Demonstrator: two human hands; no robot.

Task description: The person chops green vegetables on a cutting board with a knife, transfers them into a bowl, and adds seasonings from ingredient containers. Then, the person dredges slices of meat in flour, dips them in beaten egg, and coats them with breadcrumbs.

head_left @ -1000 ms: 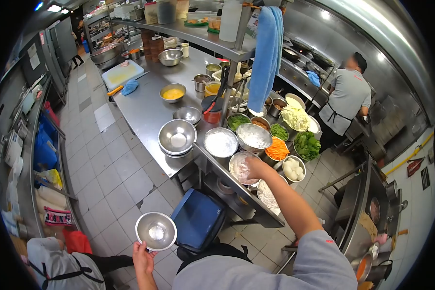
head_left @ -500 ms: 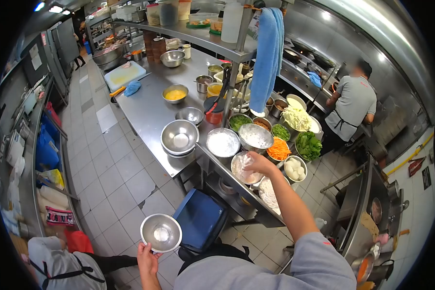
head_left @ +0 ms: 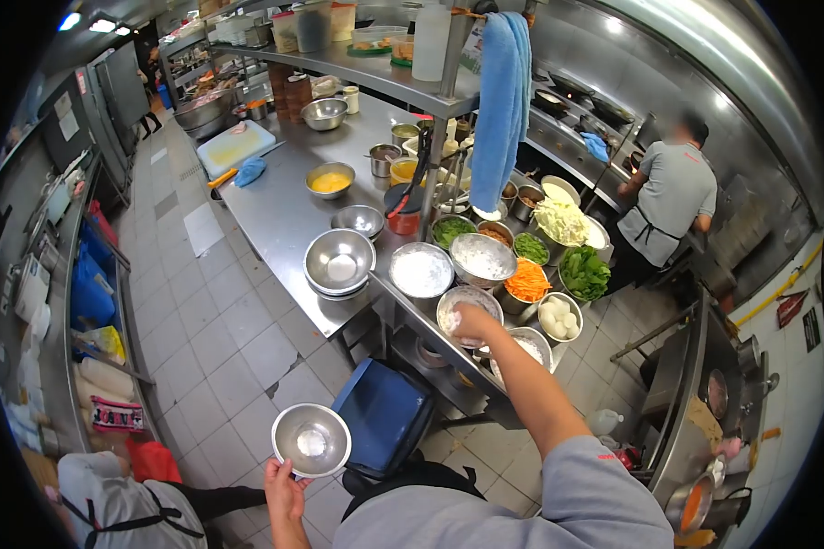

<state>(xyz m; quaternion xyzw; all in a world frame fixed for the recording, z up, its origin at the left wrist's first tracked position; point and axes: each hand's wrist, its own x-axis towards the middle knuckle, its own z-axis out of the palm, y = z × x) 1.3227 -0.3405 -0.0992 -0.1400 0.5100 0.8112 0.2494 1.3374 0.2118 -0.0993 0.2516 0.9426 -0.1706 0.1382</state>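
Reaching hand: my right hand (head_left: 471,322) is inside the mixing basin (head_left: 458,296), in its whitish contents. The fingertips are hidden, so I cannot tell if they are spread, pressed together or pinching something.

Holding hand: my left hand (head_left: 287,494) has the steel bowl (head_left: 288,425) by its rim, thumb and fingers closed on it. The bowl is low, near the blue bin (head_left: 380,412), well apart from the basin.

Progress in the steel bowl: I see one small white patch inside, maybe powder, maybe shine. I judge that little or nothing is collected there, and much of the whitish contents remains in the basin. A full measure of what is left I cannot give.

White-filled vessels: four, counting the basin; two are just behind it (head_left: 421,271) (head_left: 483,259), and one is beside it, partly behind my forearm (head_left: 534,345).

Vegetables: one pot of orange strips (head_left: 527,281), one heap of pale shreds (head_left: 561,222), three green portions (head_left: 451,231) (head_left: 530,249) (head_left: 584,274).

Pale round pieces: several in one pot (head_left: 559,317); they overlap, exact number unclear.

Yellow liquid: one bowl (head_left: 330,177).

Hanging towel: one, blue (head_left: 502,110).

Co-workers nearby: two, one at the stoves (head_left: 673,188), one at lower left (head_left: 128,503).
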